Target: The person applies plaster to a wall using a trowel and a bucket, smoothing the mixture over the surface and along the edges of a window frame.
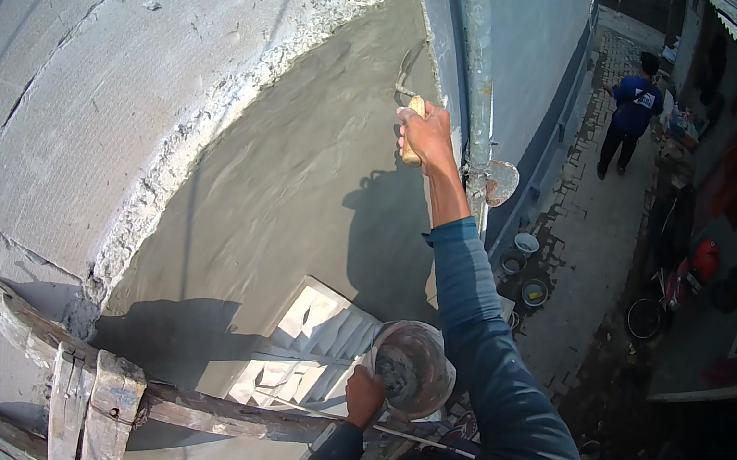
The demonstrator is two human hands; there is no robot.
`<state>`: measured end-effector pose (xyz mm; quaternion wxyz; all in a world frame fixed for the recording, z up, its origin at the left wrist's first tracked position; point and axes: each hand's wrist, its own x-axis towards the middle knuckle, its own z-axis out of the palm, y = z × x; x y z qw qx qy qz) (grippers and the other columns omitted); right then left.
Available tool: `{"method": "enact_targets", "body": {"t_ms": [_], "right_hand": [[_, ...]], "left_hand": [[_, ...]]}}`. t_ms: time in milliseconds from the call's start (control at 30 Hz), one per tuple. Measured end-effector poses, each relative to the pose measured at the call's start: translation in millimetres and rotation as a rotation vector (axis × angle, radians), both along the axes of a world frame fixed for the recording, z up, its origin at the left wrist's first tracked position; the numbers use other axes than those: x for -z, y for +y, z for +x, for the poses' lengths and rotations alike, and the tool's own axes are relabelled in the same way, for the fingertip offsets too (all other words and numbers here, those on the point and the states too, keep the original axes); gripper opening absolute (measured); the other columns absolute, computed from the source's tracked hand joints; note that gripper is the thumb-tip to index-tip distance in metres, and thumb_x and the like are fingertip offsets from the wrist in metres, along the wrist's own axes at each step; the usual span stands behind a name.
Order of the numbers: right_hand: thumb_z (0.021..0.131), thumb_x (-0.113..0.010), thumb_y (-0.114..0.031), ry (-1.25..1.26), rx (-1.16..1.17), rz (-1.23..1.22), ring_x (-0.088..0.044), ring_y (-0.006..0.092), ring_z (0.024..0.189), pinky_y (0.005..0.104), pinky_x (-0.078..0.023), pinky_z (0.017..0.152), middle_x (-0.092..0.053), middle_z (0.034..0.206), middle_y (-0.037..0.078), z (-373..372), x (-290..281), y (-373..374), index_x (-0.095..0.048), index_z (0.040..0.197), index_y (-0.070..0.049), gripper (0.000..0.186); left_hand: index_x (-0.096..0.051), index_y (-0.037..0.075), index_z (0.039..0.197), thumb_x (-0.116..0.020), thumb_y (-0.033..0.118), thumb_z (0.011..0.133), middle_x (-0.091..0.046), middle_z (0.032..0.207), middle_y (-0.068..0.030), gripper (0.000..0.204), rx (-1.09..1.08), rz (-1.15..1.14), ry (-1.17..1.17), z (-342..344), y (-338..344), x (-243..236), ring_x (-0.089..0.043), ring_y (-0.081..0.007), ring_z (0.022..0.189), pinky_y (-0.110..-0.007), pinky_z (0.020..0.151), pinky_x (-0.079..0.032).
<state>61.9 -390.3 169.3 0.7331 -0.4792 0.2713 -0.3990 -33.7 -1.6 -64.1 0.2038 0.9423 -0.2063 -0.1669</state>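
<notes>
My right hand (pixel 430 133) is closed around the wooden handle of a trowel (pixel 412 145), arm stretched forward. The trowel's thin metal blade is at the upper right corner of a smooth grey patch of wet-looking mortar (pixel 293 159) on the wall; whether it touches is hard to tell. My left hand (pixel 364 395) grips the left rim of a bucket (pixel 439 378) held near my body. Some grey mortar (pixel 398 374) lies in the bottom of this bucket. Rough, broken block edges border the smooth patch on its left.
A metal pole (pixel 479 83) with a rusty plate stands right of the patch. Wooden scaffold planks (pixel 239 418) cross the lower left, near white patterned panels (pixel 313 328). Far below, a person in blue (pixel 636 104) is on a paved lane (pixel 587 237), with buckets (pixel 527 244) beside the wall.
</notes>
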Motion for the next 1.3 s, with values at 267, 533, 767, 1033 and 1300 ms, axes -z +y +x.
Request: {"method": "enact_targets", "body": {"t_ms": [267, 533, 767, 1033, 1300], "right_hand": [[0.087, -0.067, -0.013, -0.052, 0.103, -0.220, -0.053, 0.0112, 0.048, 0.0288, -0.043, 0.041, -0.056, 0.068, 0.004, -24, 13, 3, -0.060, 0.109, 0.000, 0.026], [0.085, -0.066, -0.021, 0.435, 0.397, -0.831, -0.062, 0.0475, 0.099, 0.0520, -0.049, 0.085, -0.065, 0.102, 0.031, -12, 60, -47, -0.052, 0.131, -0.002, 0.052], [0.085, -0.066, -0.020, 0.647, 0.314, -0.803, -0.063, 0.0477, 0.097, 0.0515, -0.050, 0.085, -0.065, 0.103, 0.031, 3, 141, -42, -0.048, 0.136, -0.002, 0.057], [0.086, -0.065, -0.019, 0.434, 0.211, -0.532, -0.068, 0.0312, 0.069, 0.0409, -0.054, 0.066, -0.067, 0.084, 0.022, 2, 188, 2, -0.053, 0.128, 0.003, 0.050], [0.086, -0.066, -0.013, 0.129, -0.018, 0.208, -0.054, 0.0153, 0.048, 0.0308, -0.046, 0.040, -0.055, 0.065, 0.004, -4, 158, 2, -0.058, 0.093, -0.004, 0.014]], "left_hand": [[-0.055, -0.004, 0.090, -0.063, 0.020, 0.079, -0.065, 0.087, -0.0305, 0.028, 0.008, -0.026, -0.036, 2, 0, -3, -0.063, -0.0485, 0.087, -0.056, 0.077, -0.048], [-0.054, -0.003, 0.092, -0.063, 0.020, 0.080, -0.065, 0.089, -0.0303, 0.028, -0.010, 0.004, -0.001, -1, 2, -3, -0.064, -0.0482, 0.088, -0.056, 0.078, -0.048], [-0.054, -0.003, 0.094, -0.063, 0.019, 0.081, -0.065, 0.090, -0.0309, 0.028, -0.021, -0.001, 0.018, 1, 1, -9, -0.063, -0.0493, 0.088, -0.056, 0.079, -0.049], [-0.054, -0.004, 0.094, -0.061, 0.020, 0.081, -0.065, 0.090, -0.0317, 0.029, 0.000, -0.003, 0.019, 2, -2, -8, -0.063, -0.0498, 0.087, -0.056, 0.079, -0.049], [-0.054, -0.004, 0.094, -0.063, 0.022, 0.081, -0.065, 0.089, -0.0315, 0.030, 0.008, -0.017, 0.015, -1, 0, 0, -0.064, -0.0491, 0.087, -0.057, 0.079, -0.048]]}}
